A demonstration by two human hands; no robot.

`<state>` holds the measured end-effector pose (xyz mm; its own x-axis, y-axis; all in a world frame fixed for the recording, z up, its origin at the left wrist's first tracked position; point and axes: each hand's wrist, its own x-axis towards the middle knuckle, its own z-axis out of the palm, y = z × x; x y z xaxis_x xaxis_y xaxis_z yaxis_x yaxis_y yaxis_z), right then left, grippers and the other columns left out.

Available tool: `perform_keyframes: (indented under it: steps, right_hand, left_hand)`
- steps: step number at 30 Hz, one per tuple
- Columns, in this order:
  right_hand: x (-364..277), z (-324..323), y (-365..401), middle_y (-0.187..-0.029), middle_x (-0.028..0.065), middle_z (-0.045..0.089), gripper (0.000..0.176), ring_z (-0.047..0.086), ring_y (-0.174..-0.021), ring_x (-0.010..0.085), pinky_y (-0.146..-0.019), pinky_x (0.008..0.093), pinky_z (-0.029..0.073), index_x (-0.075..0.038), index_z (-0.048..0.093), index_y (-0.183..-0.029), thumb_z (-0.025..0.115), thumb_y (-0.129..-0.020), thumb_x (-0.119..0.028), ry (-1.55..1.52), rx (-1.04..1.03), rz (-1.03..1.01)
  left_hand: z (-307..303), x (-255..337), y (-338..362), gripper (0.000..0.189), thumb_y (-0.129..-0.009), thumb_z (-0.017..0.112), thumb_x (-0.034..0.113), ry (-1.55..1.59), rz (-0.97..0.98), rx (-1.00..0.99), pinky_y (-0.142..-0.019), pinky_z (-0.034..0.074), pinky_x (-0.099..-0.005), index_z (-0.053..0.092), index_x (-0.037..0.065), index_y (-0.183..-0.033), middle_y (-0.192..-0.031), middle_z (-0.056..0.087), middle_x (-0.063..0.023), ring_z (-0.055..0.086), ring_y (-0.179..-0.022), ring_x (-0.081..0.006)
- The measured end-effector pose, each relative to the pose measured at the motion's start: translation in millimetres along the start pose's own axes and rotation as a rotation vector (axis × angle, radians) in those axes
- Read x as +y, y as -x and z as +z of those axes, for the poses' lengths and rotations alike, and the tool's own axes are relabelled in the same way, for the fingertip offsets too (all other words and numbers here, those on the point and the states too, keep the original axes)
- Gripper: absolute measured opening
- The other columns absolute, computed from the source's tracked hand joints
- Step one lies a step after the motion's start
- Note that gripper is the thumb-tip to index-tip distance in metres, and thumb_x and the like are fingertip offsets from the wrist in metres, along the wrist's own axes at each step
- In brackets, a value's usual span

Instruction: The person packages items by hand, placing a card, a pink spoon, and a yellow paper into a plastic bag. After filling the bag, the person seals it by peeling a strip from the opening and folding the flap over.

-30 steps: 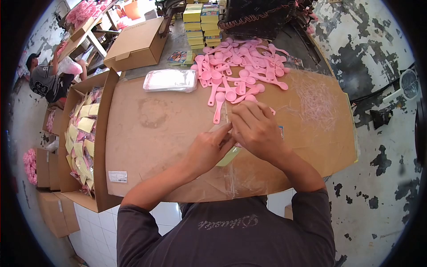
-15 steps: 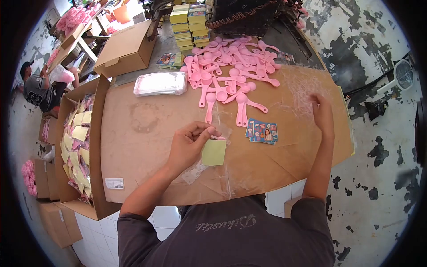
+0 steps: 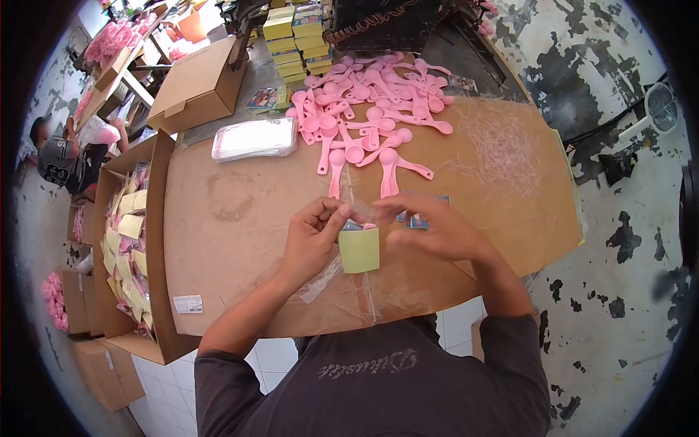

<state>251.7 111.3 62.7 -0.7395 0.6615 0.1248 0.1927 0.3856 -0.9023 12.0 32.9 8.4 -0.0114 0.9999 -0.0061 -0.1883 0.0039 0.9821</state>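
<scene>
Packet: above the cardboard sheet, in front of the person's body; clear film, with a yellow-green card on its near face and a bit of pink showing at the card's top edge.
Left hand: thumb and fingers pinched on the packet's upper left part.
Right hand: fingers spread and thumb apart, just beside the packet without gripping it; nothing can be made out in its grasp.
Packet's top end: appears to be where the handling is centred; whether it is shut cannot be told. Work there calls for a steady left pinch and right fingertips brought level with the film's edge, without bending the card.
Printed cards: partly hidden beneath the right hand.
Pink spoons: heaped beyond the hands, a few lying apart at the near side.
Clear sleeves: a flat stack left of the spoons.
Plastic strips: a loose tangle on the right.
Open box: at the left edge, holding many filled packets.
Counter: bears stacked cards at its far part.
Co-worker: seated at far left.
</scene>
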Motion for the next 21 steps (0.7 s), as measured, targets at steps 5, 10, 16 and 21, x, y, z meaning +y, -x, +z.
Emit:
perform_keyframes:
  steps: [5,10,16,21]
  right_hand:
    - [22,29,-22,-0.104,0.0056,0.071,0.031,0.067,-0.091,0.0112,-0.079,0.0278,0.053,-0.002,0.068,-0.124,0.076,-0.096,-0.014,-0.277,-0.115,0.111]
    - [26,25,-27,-0.106,0.0032,0.071,0.028,0.067,-0.096,0.0094,-0.086,0.0278,0.055,-0.001,0.067,-0.123,0.074,-0.098,-0.008,-0.358,-0.113,0.167]
    - [52,28,-29,-0.103,0.0048,0.073,0.024,0.067,-0.093,0.01,-0.081,0.0275,0.055,0.0,0.071,-0.116,0.074,-0.099,-0.016,-0.376,-0.041,0.148]
    - [49,31,-28,-0.102,0.0021,0.073,0.017,0.066,-0.091,0.0081,-0.08,0.0258,0.053,-0.002,0.075,-0.112,0.074,-0.098,-0.013,-0.38,-0.028,0.184]
  left_hand:
    - [-9,-2,4,0.023,-0.108,0.062,0.021,-0.013,-0.046,0.047,-0.077,0.058,-0.0262,0.066,0.0,-0.116,-0.109,0.076,-0.01,0.072,-0.093,-0.0111]
    - [-13,10,14,0.024,-0.105,0.066,0.015,0.049,-0.11,-0.004,-0.077,0.057,-0.0246,0.067,-0.003,-0.12,-0.108,0.076,-0.0092,0.071,-0.096,-0.0089]
    - [-20,-12,13,0.02,-0.103,0.067,0.006,-0.028,-0.084,0.029,-0.082,0.059,-0.0267,0.068,-0.005,-0.119,-0.108,0.076,-0.0106,0.071,-0.098,-0.0123]
    - [-18,-17,13,0.019,-0.102,0.069,0.005,-0.023,-0.041,0.06,-0.079,0.059,-0.0258,0.07,-0.005,-0.117,-0.105,0.077,-0.0104,0.072,-0.093,-0.0117]
